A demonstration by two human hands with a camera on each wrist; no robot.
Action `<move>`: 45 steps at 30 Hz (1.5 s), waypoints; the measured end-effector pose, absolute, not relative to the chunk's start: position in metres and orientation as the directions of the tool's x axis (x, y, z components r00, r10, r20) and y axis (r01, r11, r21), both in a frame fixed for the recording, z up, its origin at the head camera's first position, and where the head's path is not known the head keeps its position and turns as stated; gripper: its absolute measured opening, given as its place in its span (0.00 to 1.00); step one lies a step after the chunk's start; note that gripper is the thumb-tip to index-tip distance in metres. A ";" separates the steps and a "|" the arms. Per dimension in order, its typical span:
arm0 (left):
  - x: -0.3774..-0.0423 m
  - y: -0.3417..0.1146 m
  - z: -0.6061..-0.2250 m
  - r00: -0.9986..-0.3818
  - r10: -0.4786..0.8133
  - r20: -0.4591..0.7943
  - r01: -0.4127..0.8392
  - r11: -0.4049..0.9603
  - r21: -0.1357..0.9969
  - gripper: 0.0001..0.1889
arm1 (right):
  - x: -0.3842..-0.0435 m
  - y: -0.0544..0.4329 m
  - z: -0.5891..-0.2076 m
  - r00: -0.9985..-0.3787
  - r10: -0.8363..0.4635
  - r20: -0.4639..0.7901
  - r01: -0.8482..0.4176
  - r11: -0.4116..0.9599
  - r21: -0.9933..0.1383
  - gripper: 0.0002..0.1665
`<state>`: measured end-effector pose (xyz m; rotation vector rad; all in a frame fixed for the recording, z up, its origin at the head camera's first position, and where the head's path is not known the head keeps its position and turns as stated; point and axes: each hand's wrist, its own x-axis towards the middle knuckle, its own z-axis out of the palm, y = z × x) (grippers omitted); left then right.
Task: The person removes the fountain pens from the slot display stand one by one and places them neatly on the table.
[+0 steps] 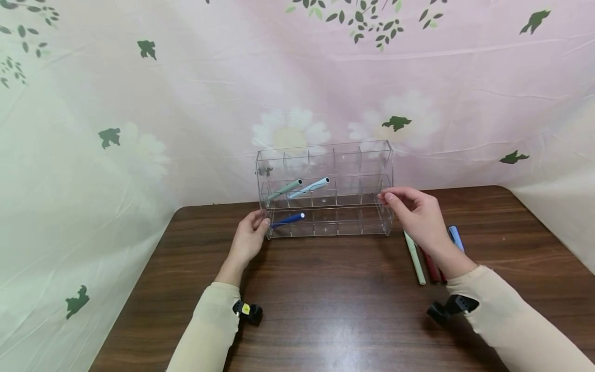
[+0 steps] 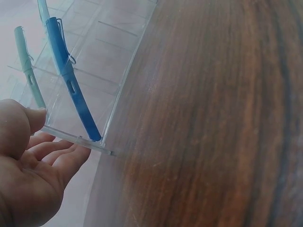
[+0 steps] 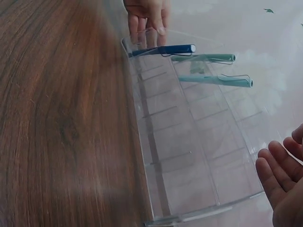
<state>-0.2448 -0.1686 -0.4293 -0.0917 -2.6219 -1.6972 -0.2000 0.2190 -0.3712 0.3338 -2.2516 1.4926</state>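
Note:
A clear acrylic tiered pen rack (image 1: 326, 229) stands near the back of the table. My left hand (image 1: 248, 236) grips its left side panel, thumb in front and fingers behind. A dark blue pen (image 1: 289, 220) leans in the lowest tier, in the leftmost compartment. One tier higher, a green pen (image 1: 285, 189) and a light blue pen (image 1: 309, 188) tilt to the right. At the rack's right side is my right hand (image 1: 420, 217), fingers loosely bent; the right wrist view shows its fingertips (image 3: 271, 172) beside the end panel, contact unclear.
Right of the rack, a pale green pen (image 1: 415, 259), a dark red pen (image 1: 429, 266) and a blue pen (image 1: 456, 238) lie on the brown wooden table (image 1: 325, 310), partly under my right forearm. A floral cloth (image 1: 209, 103) hangs behind.

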 end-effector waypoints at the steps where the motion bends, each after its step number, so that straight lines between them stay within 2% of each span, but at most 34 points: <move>1: -0.245 -0.169 -0.429 -0.998 0.040 0.045 0.058 0.408 0.911 0.25 | -0.200 0.217 -0.371 -0.885 0.024 0.466 -0.418 0.402 -0.815 0.13; 12: -0.244 -0.168 -0.428 -0.998 0.042 0.050 0.063 0.403 0.913 0.25 | -0.209 0.200 -0.372 -0.879 -0.036 0.476 -0.448 0.409 -0.795 0.13; 27: -0.245 -0.169 -0.429 -0.998 0.035 0.047 0.057 0.411 0.910 0.24 | -0.214 0.181 -0.366 -0.900 -0.094 0.426 -0.427 0.390 -0.816 0.16; 45: -0.244 -0.169 -0.428 -0.998 0.032 0.048 0.057 0.424 0.904 0.24 | -0.236 0.146 -0.368 -0.911 -0.105 0.399 -0.412 0.277 -0.868 0.20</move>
